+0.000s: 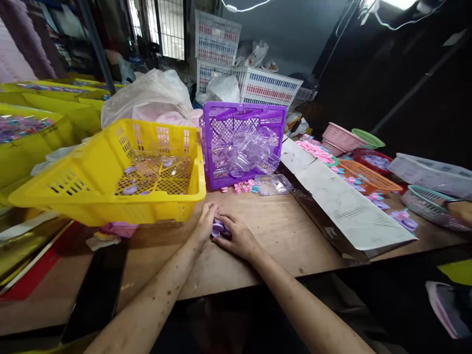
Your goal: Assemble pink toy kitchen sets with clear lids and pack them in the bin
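My left hand and my right hand meet low over the wooden table. Between them shows a small purple plastic piece with a rounded outline; its exact kind is hard to make out, as fingers cover part of it. The right fingers curl around its far and near sides. On the other side, the left fingers are bent closed against it, their tips partly hidden. Just beyond the hands lie small pink plastic pieces and a clear plastic blister shell.
A yellow basket with clear shells and purple pieces stands left. Behind, a tilted purple basket holds clear shells. A white cardboard barrier borders the right, with an orange basket and another person's hand beyond.
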The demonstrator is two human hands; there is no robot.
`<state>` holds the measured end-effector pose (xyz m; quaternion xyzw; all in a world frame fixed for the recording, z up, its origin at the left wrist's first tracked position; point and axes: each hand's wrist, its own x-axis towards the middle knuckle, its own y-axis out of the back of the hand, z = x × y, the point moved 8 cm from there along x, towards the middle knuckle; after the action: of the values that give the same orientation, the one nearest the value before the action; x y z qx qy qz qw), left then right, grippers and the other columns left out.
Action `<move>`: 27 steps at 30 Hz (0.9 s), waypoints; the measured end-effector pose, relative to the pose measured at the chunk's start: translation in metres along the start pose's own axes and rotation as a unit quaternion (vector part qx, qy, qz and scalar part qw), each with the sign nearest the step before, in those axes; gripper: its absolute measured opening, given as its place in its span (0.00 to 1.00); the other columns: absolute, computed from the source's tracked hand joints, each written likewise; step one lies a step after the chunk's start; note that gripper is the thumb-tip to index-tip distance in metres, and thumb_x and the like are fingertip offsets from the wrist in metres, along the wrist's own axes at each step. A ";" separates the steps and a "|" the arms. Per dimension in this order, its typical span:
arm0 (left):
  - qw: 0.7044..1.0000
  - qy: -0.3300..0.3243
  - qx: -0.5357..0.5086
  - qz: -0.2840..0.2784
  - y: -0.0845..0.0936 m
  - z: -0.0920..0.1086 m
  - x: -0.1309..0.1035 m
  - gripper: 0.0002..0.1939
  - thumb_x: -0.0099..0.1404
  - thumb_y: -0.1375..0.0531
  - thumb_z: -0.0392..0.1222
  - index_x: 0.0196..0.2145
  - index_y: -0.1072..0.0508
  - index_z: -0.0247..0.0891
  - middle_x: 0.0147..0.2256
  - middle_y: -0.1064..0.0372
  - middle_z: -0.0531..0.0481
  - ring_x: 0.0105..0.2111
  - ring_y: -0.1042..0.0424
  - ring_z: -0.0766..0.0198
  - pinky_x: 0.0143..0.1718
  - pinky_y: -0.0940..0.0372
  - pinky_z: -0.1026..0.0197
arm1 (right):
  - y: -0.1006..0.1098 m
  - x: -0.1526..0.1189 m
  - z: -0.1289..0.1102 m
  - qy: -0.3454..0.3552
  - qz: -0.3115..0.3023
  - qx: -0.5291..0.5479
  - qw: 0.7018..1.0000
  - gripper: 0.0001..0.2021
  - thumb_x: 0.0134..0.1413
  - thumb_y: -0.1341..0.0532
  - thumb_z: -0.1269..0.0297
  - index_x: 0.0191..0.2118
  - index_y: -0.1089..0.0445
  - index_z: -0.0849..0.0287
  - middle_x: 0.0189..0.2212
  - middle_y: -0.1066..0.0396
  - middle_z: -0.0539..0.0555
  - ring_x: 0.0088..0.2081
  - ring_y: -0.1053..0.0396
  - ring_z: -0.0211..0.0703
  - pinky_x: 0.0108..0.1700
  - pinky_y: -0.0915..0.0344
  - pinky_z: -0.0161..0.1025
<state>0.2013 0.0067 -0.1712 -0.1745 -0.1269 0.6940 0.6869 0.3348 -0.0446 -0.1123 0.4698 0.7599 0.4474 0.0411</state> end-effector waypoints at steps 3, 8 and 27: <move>0.999 0.021 -0.048 -0.008 -0.012 0.003 -0.011 0.27 0.74 0.36 0.62 0.60 0.31 0.42 0.66 0.29 0.32 0.73 0.34 0.44 0.76 0.40 0.43 | -0.001 -0.001 -0.007 0.006 0.021 -0.011 1.000 0.24 0.65 0.29 0.63 0.65 0.28 0.53 0.64 0.29 0.64 0.67 0.29 0.60 0.70 0.30 0.58; 0.991 0.059 -0.104 -0.061 -0.029 0.015 -0.025 0.35 0.72 0.38 0.72 0.61 0.28 0.40 0.65 0.27 0.30 0.71 0.31 0.40 0.76 0.40 0.37 | 0.003 0.000 -0.012 0.002 0.053 -0.025 0.998 0.22 0.55 0.28 0.71 0.55 0.27 0.51 0.59 0.28 0.60 0.65 0.30 0.59 0.68 0.30 0.56; 0.999 0.024 0.018 0.035 0.008 0.043 -0.014 0.41 0.50 0.30 0.82 0.33 0.22 0.37 0.33 0.22 0.43 0.37 0.23 0.53 0.41 0.25 0.54 | 0.059 -0.040 0.037 -0.234 0.285 0.440 0.819 0.28 0.57 0.34 0.33 0.43 0.30 0.55 0.28 0.28 0.50 0.26 0.34 0.39 0.26 0.37 0.35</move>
<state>0.1760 -0.0044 -0.1351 -0.1826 -0.0915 0.7158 0.6678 0.4145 -0.0415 -0.1062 0.7240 0.6755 -0.0666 -0.1233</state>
